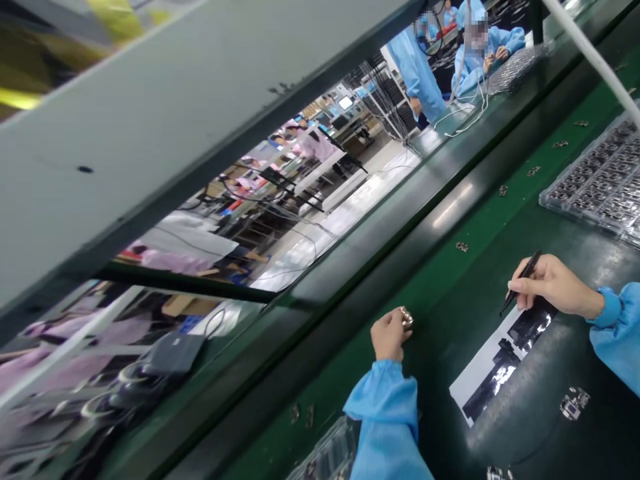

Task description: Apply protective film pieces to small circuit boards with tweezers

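My left hand is closed on a small metallic electronic part, which pokes out past the fingertips above the green belt. In my right hand is a slim black pen-like tool, probably tweezers, its tip pointing down and left. Beneath that tip lies a white backing sheet carrying shiny black adhesive pieces. The right hand hovers at the sheet's upper end and covers part of it. Another small electronic module rests on the dark table, to the right of the sheet.
Several small parts lie along the green conveyor belt. A clear tray of parts stands at the right; another clear tray is at the bottom. A grey beam crosses the upper left. A co-worker in blue sits across the line.
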Tool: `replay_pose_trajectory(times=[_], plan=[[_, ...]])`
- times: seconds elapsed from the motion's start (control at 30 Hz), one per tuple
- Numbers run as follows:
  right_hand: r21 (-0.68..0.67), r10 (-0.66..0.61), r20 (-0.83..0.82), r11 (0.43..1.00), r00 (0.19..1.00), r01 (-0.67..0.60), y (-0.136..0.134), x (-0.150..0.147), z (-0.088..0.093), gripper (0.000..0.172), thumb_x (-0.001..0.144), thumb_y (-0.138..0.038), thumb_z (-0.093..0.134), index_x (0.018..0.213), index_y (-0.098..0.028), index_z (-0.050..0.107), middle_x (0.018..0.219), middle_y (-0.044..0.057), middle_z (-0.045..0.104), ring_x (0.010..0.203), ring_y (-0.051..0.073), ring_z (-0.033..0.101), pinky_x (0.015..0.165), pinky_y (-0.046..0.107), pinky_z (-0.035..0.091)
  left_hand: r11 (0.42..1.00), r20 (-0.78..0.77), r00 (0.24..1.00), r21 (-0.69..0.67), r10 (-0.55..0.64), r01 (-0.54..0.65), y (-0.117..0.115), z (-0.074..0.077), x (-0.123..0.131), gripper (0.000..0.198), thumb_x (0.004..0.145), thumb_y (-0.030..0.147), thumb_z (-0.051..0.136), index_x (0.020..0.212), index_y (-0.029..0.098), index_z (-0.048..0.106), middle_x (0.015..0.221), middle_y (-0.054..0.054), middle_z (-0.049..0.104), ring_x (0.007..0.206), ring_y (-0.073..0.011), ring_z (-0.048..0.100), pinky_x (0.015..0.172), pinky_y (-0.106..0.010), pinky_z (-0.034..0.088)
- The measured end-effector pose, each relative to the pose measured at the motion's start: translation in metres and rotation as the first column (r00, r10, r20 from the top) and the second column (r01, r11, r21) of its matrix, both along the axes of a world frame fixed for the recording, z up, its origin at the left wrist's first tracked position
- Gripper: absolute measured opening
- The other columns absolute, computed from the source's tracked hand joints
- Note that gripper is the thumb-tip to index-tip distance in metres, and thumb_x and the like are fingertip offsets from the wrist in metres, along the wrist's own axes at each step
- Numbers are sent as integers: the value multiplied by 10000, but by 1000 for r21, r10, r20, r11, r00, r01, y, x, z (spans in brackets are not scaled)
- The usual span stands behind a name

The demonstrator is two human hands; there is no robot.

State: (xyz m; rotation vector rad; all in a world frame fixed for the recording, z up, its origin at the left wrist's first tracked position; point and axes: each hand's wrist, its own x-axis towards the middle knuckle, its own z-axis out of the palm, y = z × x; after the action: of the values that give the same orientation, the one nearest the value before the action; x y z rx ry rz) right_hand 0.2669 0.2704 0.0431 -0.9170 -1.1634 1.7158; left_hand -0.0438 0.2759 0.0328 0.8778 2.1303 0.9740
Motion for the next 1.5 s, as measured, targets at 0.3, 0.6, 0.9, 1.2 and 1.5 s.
replay_pose_trajectory(times=[0.3, 0.6, 0.9, 1.2, 1.5], plan=[[-21, -1, 4, 1000, 1000, 1, -22, -28, -7, 331, 650, -412, 727, 677, -116, 581, 499, 37, 645, 393, 114, 578, 395, 205, 478, 994, 719, 687, 52, -106, 98, -108, 0, 90, 362, 717, 322, 684, 991, 143, 529, 885, -93, 681, 652, -168, 671, 494, -234, 539], [-106, 11, 100, 994, 995, 0, -35, -59, -30, 361, 606, -423, 744, 646, -131, 536, 443, -5, 606, 365, 94, 551, 371, 181, 453, 986, 740, 657, 56, -145, 155, -119, -17, 113, 413, 662, 265, 737, 997, 108, 553, 841, -85, 684, 704, -191, 679, 555, -243, 560], [-88, 42, 149, 996, 988, -29, -35, -63, -29, 352, 615, -424, 739, 637, -135, 539, 437, -15, 592, 384, 109, 572, 378, 189, 462, 986, 743, 653, 49, -144, 161, -118, -17, 114, 401, 649, 323, 734, 965, 122, 592, 806, -70, 688, 688, -196, 679, 550, -254, 554], [-167, 159, 110, 976, 981, -139, -29, -58, -32, 354, 624, -412, 741, 655, -128, 533, 471, 6, 614, 402, 104, 584, 357, 158, 430, 979, 707, 687, 45, -171, 197, -119, -20, 114, 415, 643, 336, 724, 984, 123, 622, 789, -70, 682, 661, -197, 675, 529, -255, 545], [-159, 184, 147, 974, 972, -160, -27, -57, -30, 348, 645, -416, 726, 656, -124, 538, 458, -1, 595, 387, 93, 559, 355, 162, 434, 959, 648, 717, 74, -255, 274, -121, -24, 113, 328, 719, 309, 656, 984, 118, 633, 828, -80, 685, 653, -181, 672, 532, -240, 542]])
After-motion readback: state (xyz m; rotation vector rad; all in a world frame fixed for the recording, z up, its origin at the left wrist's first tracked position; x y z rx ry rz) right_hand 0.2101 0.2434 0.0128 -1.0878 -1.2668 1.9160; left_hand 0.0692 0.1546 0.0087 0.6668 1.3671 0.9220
